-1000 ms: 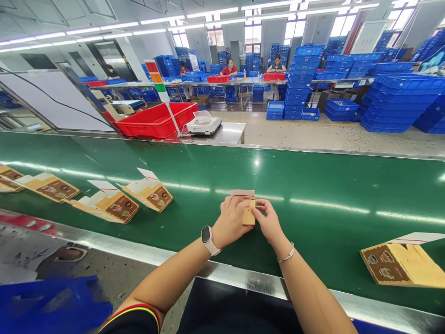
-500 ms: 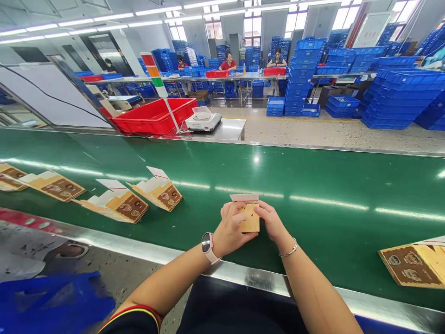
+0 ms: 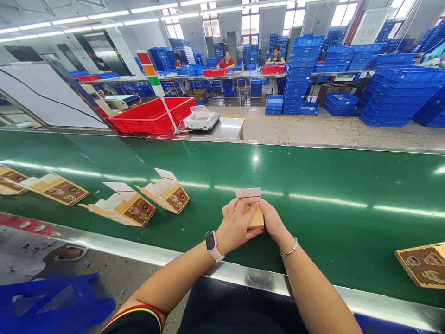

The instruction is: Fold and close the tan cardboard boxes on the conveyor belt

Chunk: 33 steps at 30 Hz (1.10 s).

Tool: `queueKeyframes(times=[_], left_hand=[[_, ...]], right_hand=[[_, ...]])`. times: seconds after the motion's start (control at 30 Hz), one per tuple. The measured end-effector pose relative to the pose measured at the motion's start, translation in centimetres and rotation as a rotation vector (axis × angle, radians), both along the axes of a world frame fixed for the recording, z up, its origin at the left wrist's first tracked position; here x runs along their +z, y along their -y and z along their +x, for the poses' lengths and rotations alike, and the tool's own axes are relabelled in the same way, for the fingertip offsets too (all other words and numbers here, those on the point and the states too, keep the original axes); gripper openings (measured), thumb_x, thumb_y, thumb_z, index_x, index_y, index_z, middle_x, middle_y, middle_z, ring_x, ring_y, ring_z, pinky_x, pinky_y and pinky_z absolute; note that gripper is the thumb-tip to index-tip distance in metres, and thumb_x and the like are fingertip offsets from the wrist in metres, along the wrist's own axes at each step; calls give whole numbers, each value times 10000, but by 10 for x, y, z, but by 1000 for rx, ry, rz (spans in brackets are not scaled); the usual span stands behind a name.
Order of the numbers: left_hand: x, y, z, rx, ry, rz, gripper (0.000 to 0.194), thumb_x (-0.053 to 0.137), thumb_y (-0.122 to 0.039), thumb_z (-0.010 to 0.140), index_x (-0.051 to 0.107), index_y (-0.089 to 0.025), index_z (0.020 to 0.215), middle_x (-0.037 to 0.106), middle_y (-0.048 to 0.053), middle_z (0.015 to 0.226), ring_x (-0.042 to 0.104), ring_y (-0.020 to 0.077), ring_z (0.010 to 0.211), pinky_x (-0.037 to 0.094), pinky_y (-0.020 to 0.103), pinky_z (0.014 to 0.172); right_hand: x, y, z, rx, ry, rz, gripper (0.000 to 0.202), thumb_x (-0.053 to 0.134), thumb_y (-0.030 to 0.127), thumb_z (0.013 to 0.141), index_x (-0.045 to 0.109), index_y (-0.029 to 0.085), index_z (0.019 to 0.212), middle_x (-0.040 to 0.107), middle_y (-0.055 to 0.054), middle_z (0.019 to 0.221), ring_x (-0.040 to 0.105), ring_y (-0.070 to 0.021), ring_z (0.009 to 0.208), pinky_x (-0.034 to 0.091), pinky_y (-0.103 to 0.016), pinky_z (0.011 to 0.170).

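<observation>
- Two bare hands are on one small tan carton, set on the green conveyor belt directly in front of the person.
- Left hand: grasping the carton from its left side, thumb along the near edge, a finger across the upward panel.
- Right hand: touching the right side near the far corner; the fingers behind are hidden, so I cannot tell whether it grips or merely presses.
- Step in hand, in my judgement: pressing or tucking the panels of the carton's upper end.
- Next move, in my judgement, calls for a steady left hold, with the right fingertips seating the panel edge without creasing the flap.
- Direction: a tan panel faces up; the white flap, marked with a red line, rises from the far edge, away from the person.
- Long axis: the flap's runs left to right; the carton body's cannot be confirmed, being partly covered.
- Four open cartons lie to the left, well apart; another printed carton is at far right.
</observation>
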<state>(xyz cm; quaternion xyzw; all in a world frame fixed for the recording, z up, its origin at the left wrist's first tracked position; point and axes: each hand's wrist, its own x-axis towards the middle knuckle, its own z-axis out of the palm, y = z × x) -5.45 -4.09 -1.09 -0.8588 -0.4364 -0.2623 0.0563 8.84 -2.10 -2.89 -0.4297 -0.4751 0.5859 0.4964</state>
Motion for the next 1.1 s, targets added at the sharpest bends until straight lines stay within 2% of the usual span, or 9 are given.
queueKeyframes(times=[0.17,0.3,0.4,0.47,0.63,0.73,0.93,1.0,1.1], left_hand=[[1,-3,4,-20,29,20,681,743,-513,710,558,-162,1263,556,178,1212,469,367,1130,397,478,886],[9,3,-7,-78,180,156,570,628,-494,811,515,-180,1273,551,160,1214,479,328,1130,381,468,938],[20,12,-30,-64,314,267,448,571,-446,866,516,-188,1228,563,139,1161,504,292,1092,397,454,949],[25,16,-50,-20,370,320,373,575,-391,871,531,-192,1184,574,125,1117,527,273,1052,419,438,932],[19,26,-96,193,430,397,265,605,-312,850,568,-200,1088,597,105,1050,562,253,979,455,408,868],[9,31,-113,302,460,395,238,617,-322,838,583,-196,1037,601,107,1041,564,257,984,455,427,887],[-19,2,-115,527,839,61,753,758,-417,661,406,-165,1277,493,162,1230,526,305,1158,457,467,975],[-24,-17,-107,542,948,-105,923,810,-379,575,323,-174,1331,446,183,1303,472,333,1245,418,488,1029],[-26,-35,-91,496,1035,-197,850,794,-297,567,345,-189,1281,496,148,1233,522,301,1183,428,468,1020]], right_hand=[[-1,-7,15,-219,166,61,443,519,627,794,634,200,785,656,-76,871,599,-267,884,493,-387,785],[15,-2,33,-541,214,178,452,450,600,849,637,193,912,641,-94,1004,577,-270,994,460,-433,879],[33,19,40,-866,159,482,314,483,465,907,616,195,995,615,-91,1051,578,-256,1032,479,-429,861],[43,37,43,-912,185,749,186,488,333,937,610,207,998,605,-82,1040,585,-245,1024,498,-418,835],[53,58,61,-504,773,1082,177,510,144,908,610,203,1040,624,-94,1019,593,-269,1008,503,-466,857],[59,55,77,-440,983,1119,144,536,148,900,618,197,1007,614,-113,1031,583,-288,984,502,-489,832],[81,66,54,-309,619,1126,228,512,45,861,601,202,999,607,-66,906,605,-197,809,530,-328,679],[75,65,28,-66,535,1063,226,495,77,876,580,210,1038,610,-62,913,611,-191,835,549,-313,695],[48,46,-12,150,584,1011,317,501,156,896,523,211,1208,595,-109,1112,588,-228,1033,549,-384,863]])
